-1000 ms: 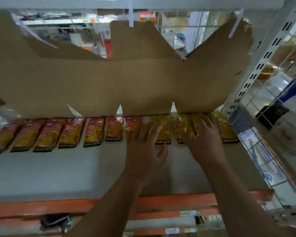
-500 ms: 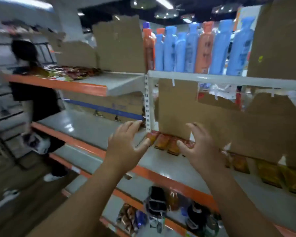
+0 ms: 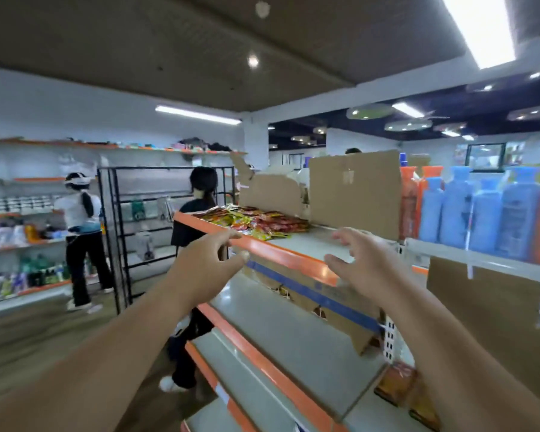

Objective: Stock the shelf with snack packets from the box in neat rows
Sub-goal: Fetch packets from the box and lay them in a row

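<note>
Left hand (image 3: 206,263) raised, fingers loosely spread, empty, tips at orange shelf edge (image 3: 287,257), maybe touching, too blurry to say. Snack packets (image 3: 253,221) heaped on that upper shelf, before torn cardboard (image 3: 353,194). Right hand (image 3: 368,266) fingers spread, empty, above bare shelf. Blue bottles (image 3: 487,216) far right.

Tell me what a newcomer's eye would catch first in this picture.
Two empty hands, the left hand and the right hand, are held out with spread fingers before the orange-edged top shelf in the middle. On that shelf lies a loose heap of snack packets, and to the right stand blue bottles.
</note>
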Demonstrator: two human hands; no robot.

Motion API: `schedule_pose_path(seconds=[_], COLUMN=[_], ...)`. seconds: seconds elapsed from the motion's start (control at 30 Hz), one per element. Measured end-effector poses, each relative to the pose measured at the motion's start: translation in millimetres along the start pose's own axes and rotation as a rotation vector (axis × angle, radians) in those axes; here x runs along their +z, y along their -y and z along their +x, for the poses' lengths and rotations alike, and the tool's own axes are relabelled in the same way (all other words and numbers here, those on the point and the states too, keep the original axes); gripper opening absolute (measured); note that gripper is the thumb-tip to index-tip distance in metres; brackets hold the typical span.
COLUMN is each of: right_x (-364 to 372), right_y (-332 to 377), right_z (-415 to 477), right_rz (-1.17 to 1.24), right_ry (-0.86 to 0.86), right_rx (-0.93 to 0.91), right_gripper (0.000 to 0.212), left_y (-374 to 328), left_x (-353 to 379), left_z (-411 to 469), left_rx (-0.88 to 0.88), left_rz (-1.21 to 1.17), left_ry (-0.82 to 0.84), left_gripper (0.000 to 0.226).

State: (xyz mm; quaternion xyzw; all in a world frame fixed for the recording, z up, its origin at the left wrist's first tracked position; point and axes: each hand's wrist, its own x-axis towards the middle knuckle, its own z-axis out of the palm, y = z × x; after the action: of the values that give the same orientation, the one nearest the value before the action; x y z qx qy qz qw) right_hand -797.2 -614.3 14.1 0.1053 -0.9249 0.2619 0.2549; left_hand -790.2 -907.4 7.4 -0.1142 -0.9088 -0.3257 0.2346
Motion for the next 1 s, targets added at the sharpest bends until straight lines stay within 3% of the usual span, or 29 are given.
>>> schedule_pose_path(seconds=[0.13, 0.23, 0.5, 0.7, 0.87, 1.0], right_x=[-0.7, 4.6, 41.4, 62.8, 84.5, 113.1], right_y=[-0.4, -6.3, -22.9, -16.2, -14.5, -13.2], right_z=[75.6, 125.4, 218.8, 269.2, 304.3, 330.5], right_rz=[-0.017, -0.071, -0.260, -0.474, -0.501, -0.568], right_ry=[0.073, 0.104, 0.336, 0.504, 0.501, 0.556], right_rx=[-0.027, -0.032, -0.071, -0.061, -0.007, 0.095], right_gripper=[0.021, 0.012, 0.014, 0.030, 0.021, 0.024], left_y=[6.5, 10.0, 32.0, 47.6, 68.7, 79.2], left_x=[8.2, 20.3, 59.9, 79.8, 119.1, 145.9], left_z=[65.3, 111.2, 194.5, 253.5, 296.5, 313.7], left_rx=[-0.018, -0.009, 0.062, 0.149, 0.294, 0.539], left_rz=[0.079, 0.142, 0.250, 0.280, 0.446, 0.597], left_ry=[0.080, 0.123, 0.251, 0.333, 0.496, 0.409], left_gripper=[0.046, 0.036, 0.026, 0.024, 0.042, 0.032])
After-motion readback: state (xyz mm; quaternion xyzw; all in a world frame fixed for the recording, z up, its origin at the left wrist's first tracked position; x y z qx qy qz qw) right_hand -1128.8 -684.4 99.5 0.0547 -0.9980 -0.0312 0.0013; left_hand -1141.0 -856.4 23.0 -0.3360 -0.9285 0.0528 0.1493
